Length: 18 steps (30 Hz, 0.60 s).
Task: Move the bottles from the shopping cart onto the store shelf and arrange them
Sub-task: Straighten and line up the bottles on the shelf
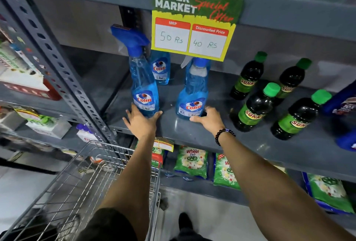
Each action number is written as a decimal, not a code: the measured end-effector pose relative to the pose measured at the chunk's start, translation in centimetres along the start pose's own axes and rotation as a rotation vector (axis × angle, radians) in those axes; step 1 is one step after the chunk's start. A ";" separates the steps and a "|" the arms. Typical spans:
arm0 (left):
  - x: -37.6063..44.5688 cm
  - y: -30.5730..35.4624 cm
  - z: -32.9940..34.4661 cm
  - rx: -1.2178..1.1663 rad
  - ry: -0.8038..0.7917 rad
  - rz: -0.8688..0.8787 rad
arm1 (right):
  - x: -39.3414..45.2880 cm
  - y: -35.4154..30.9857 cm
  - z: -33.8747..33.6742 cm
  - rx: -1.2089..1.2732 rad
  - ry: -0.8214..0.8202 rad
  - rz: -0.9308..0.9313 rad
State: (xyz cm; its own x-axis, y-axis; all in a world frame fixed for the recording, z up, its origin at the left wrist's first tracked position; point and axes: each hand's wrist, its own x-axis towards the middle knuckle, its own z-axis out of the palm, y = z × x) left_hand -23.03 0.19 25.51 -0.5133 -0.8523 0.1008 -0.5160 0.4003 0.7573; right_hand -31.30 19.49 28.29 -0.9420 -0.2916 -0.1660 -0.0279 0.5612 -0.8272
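Shelving of grey perforated steel fills the view, and its middle shelf carries everything the task concerns. Below, at the lower left, the wire-mesh shopping cart looks empty of bottles as far as its visible part shows. Dark bottles with green caps and labels stand toward the shelf's right end. Two blue spray bottles stand upright near the front edge, a third behind them. The left blue trigger-spray bottle has the left hand at its base, fingers spread apart and cupping the foot rather than closed round it. The right blue spray bottle has the right hand just beside its base, fingers apart, thumb reaching toward it. Each bottle lies straight ahead of its own hand, long axis vertical, so pushing them deeper likely suits.
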 end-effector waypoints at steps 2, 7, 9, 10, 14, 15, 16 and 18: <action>0.1 0.0 0.0 -0.008 0.007 -0.010 | -0.1 0.0 0.1 -0.005 0.008 -0.002; 0.0 0.1 -0.1 -0.021 0.012 -0.012 | -0.4 -0.1 0.1 0.017 -0.008 0.003; 0.1 0.1 -0.2 -0.024 0.011 -0.012 | -0.5 -0.1 0.0 0.030 -0.031 0.003; 0.1 0.2 -0.2 -0.021 0.008 -0.010 | -0.5 -0.1 -0.1 0.035 -0.037 0.006; 0.0 0.2 -0.4 -0.024 0.005 -0.012 | -0.6 -0.2 -0.1 0.052 -0.041 0.005; 0.0 0.2 -0.4 -0.024 0.005 -0.010 | -0.6 -0.1 -0.1 0.056 -0.041 0.002; 0.0 0.2 -0.4 -0.021 0.001 -0.015 | -0.7 -0.2 -0.1 0.057 -0.041 0.004; 0.0 0.3 -0.5 -0.018 -0.004 -0.017 | -0.7 -0.2 -0.1 0.062 -0.041 0.007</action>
State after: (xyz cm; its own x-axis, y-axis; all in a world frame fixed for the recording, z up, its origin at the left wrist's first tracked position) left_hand -22.84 0.19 26.01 -0.5071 -0.8576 0.0852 -0.5125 0.3796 0.7702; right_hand -30.70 19.70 28.59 -0.9276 -0.3199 -0.1931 0.0009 0.5150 -0.8572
